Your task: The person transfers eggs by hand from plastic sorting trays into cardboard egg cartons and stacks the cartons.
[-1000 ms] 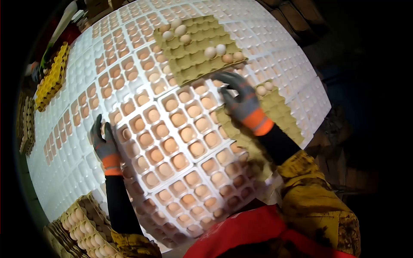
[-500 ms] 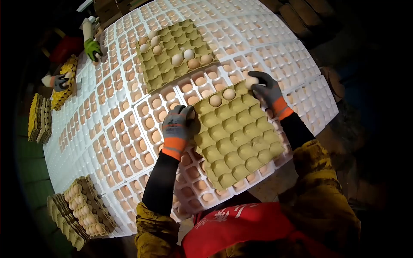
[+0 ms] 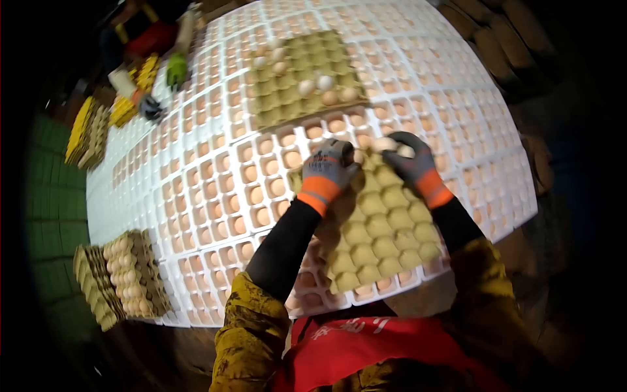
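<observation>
A pulp egg tray [image 3: 385,228] with mostly bare cups lies tilted in front of me, on top of white trays of eggs. My left hand [image 3: 330,166], in a grey and orange glove, is closed over its upper left edge, fingers curled at an egg [image 3: 357,156]. At the upper right corner, my right hand [image 3: 417,166] in a matching glove grips an egg [image 3: 405,151] between thumb and fingers. Another egg [image 3: 383,144] sits just by its fingertips. Motion blur softens both hands.
Ahead lies a second pulp tray [image 3: 294,98] with several eggs. White trays [image 3: 232,160] full of brown eggs cover the table. Stacked pulp trays [image 3: 134,277] with eggs stand at the left edge. A co-worker's gloved hands [image 3: 175,70] work at the far left near yellow trays [image 3: 124,111].
My left hand has moved from the tray's left side up to the eggs in its top row. My right hand has come slightly lower and inward. The view has shifted.
</observation>
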The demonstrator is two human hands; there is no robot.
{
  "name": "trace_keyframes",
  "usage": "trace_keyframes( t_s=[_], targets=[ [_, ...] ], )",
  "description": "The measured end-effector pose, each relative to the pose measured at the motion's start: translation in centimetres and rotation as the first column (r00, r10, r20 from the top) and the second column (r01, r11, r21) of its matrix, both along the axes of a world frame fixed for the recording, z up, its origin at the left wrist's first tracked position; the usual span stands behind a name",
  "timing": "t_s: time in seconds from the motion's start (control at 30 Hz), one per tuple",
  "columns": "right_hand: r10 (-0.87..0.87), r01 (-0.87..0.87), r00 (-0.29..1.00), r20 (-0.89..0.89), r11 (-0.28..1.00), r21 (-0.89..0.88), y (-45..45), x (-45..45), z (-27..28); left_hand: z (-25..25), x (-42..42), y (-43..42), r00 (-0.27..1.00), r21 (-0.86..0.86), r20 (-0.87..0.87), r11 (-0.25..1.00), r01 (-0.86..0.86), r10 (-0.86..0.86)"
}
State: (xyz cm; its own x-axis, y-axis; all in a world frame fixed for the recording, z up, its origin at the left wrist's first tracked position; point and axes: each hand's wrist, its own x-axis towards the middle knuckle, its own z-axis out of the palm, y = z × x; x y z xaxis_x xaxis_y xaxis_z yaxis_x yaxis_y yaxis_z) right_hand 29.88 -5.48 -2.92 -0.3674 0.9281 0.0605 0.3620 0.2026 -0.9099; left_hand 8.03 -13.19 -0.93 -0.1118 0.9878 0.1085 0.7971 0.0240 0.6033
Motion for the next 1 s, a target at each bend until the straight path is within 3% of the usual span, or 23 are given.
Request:
trace_keyframes(
  t_s=[0.03,0.07,0.1,0.13,0.17,0.2,0.23,0.3,0.33,0.37,0.43,0.5,0.57,0.6,0.63,0.7,0.77,0.8,0.83,0.9,0.97,1.0],
  targets=[
    [-0.115,-0.052,0.948,-0.296,0.864,-0.501,-0.3,0.3,2.6,0.8,-1.2,-0.9,0.993,0.012,0.117,1.000,-0.017,0.015],
    [-0.238,-0.050,0.854,-0.462,0.848,-0.528,-1.0,-0.7,3.8,2.1,-2.6,-2.3,0.875,-0.111,0.471,0.991,-0.073,0.117],
    [-0.228,-0.048,0.855,-0.466,0.859,-0.509,-1.5,-1.6,4.6,3.0,-4.2,-3.9,0.623,-0.231,0.749,0.970,-0.072,0.225],
    [-0.195,-0.082,0.872,-0.449,0.845,-0.528,-2.1,-3.1,5.4,0.2,-6.8,-5.2,0.491,-0.192,0.842,0.975,-0.113,0.223],
    [-0.163,-0.110,0.889,-0.429,0.832,-0.544,-2.5,-4.8,6.2,0.5,-8.6,-7.4,0.299,-0.194,0.922,0.962,-0.194,0.246],
    [-0.083,-0.207,0.912,-0.401,0.752,-0.626,-2.5,-6.3,6.8,1.1,-10.7,-9.3,0.067,-0.182,0.979,0.973,-0.143,0.193],
    [0.033,-0.267,0.899,-0.436,0.832,-0.487,-2.9,-9.0,5.5,-2.2,-14.0,-11.3,0.271,-0.111,0.945,0.960,-0.257,0.182],
    [0.194,-0.372,0.880,-0.434,0.850,-0.374,-3.3,-14.5,4.5,-2.1,-18.6,-13.6,0.481,-0.060,0.837,0.916,-0.395,0.262],
    [0.287,-0.381,0.880,-0.379,0.903,-0.201,-3.1,-18.0,3.6,-2.6,-21.0,-14.5,0.572,-0.002,0.759,0.880,-0.475,0.310],
    [0.367,-0.392,0.877,-0.309,0.920,-0.019,-2.8,-21.9,3.0,-2.3,-23.3,-15.1,0.329,-0.232,0.822,0.801,-0.552,0.465],
    [0.348,-0.338,0.927,-0.141,0.937,0.088,-2.2,-29.4,2.5,-1.9,-27.5,-15.7,0.387,-0.174,0.750,0.725,-0.667,0.536],
    [0.303,-0.291,0.953,0.016,0.899,0.328,-0.9,-36.0,1.2,-1.6,-31.3,-15.5,0.475,-0.068,0.694,0.707,-0.704,0.541],
    [0.178,-0.275,0.937,0.301,0.907,0.318,0.1,-41.1,0.2,-1.5,-34.5,-14.2,0.497,0.000,0.701,0.697,-0.717,0.511],
    [0.181,-0.320,0.888,0.423,0.903,0.285,0.6,-42.7,0.2,-2.1,-36.2,-13.3,0.575,0.100,0.665,0.706,-0.701,0.477],
    [0.180,-0.360,0.824,0.538,0.899,0.249,1.0,-44.2,0.0,-2.2,-37.5,-12.4,0.584,0.096,0.656,0.716,-0.692,0.477],
    [0.202,-0.303,0.928,0.312,0.898,0.319,1.0,-47.2,-1.7,-4.3,-40.6,-9.4,0.775,0.308,0.469,0.744,-0.593,0.424],
    [0.288,-0.300,0.953,0.091,0.868,0.395,0.5,-49.9,-2.8,-4.9,-41.9,-6.5,0.865,0.382,0.161,0.778,-0.499,0.476],
    [0.307,-0.312,0.948,0.082,0.852,0.421,0.0,-51.1,-3.2,-4.2,-42.2,-5.4,0.852,0.124,0.079,0.843,-0.523,0.517],
    [0.367,-0.374,0.924,0.106,0.811,0.450,-0.2,-51.9,-3.6,-5.1,-43.0,-4.2,0.850,0.090,-0.074,0.853,-0.515,0.521],
    [0.250,-0.428,0.901,0.354,0.645,0.633,0.3,-52.6,-6.4,-4.8,-43.5,-3.4,0.825,0.128,-0.054,0.823,-0.554,0.563],
    [0.354,-0.330,0.934,-0.043,0.903,0.277,-0.5,-51.5,-5.3,-5.8,-45.0,-3.2,0.827,0.365,0.133,0.749,-0.554,0.546],
    [0.319,-0.314,0.914,-0.249,0.948,0.058,-1.0,-50.2,-4.2,-6.0,-45.7,-3.3,0.834,0.453,0.108,0.720,-0.525,0.541]
  ],
)
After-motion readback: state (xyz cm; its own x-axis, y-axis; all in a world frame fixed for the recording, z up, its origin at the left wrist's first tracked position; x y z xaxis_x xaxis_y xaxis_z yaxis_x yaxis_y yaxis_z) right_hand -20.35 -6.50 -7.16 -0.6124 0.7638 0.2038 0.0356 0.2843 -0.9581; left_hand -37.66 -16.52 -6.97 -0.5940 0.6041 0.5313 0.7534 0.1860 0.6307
